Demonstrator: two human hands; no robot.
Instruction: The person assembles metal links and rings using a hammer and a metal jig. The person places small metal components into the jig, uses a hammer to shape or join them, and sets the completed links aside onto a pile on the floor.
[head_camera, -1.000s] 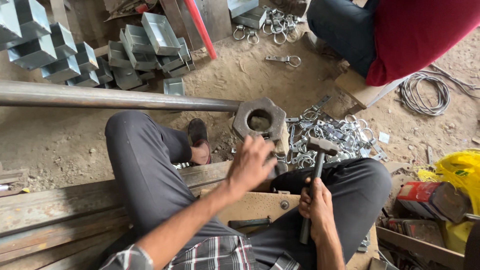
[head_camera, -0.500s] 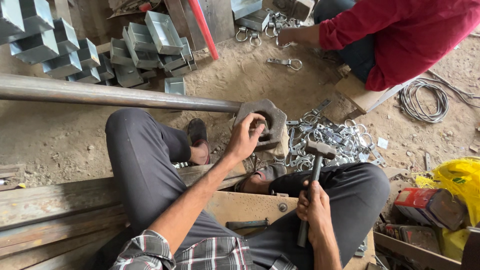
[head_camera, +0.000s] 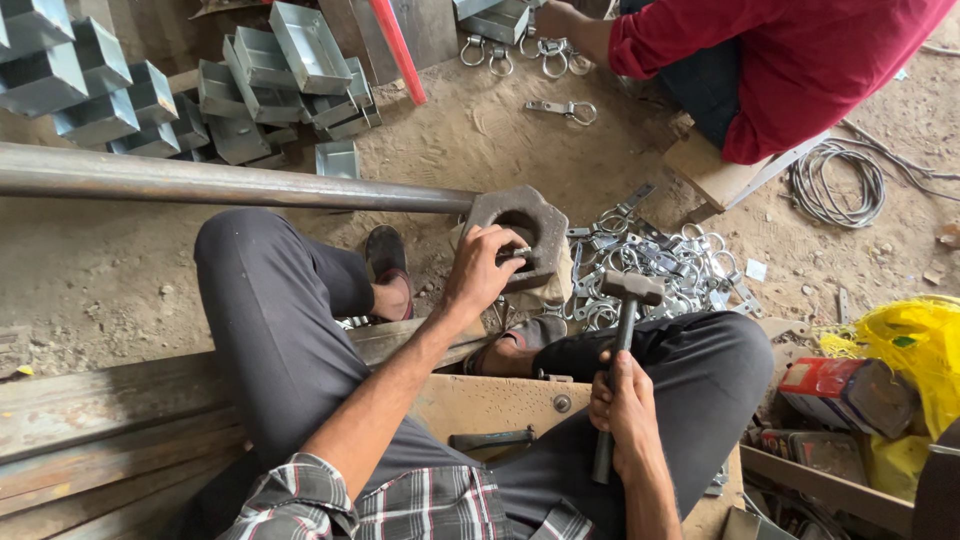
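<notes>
Nearest us, at about five o'clock, our right hand (head_camera: 628, 412) is closed around the wooden handle of a hammer (head_camera: 622, 348), whose steel head stands upright above our right knee and strikes nothing. We sit on a worn wooden plank (head_camera: 90, 430) with both legs bent over the sandy floor (head_camera: 90, 270).

Toward the centre, our left hand (head_camera: 482, 272) reaches to the rim of a heavy metal block (head_camera: 522, 232). Its fingers are pinched on a small bright metal piece (head_camera: 514, 254) at the edge of the block's round hole. We judge that the piece is being seated on the block and the blow has not yet come. The next move calls for holding the piece steady and clearing the fingers from the hammer's path.

The block is rusty, many-sided and thick, and sits on the end of a long steel pipe (head_camera: 220, 185) that runs off to nine o'clock. Just beyond at two o'clock lies a heap of shiny clamps and rings (head_camera: 650, 262).

Farther, at eleven o'clock, stacked grey metal boxes (head_camera: 150, 90). At one o'clock, a person in a red shirt (head_camera: 800, 60) works on the floor.
</notes>
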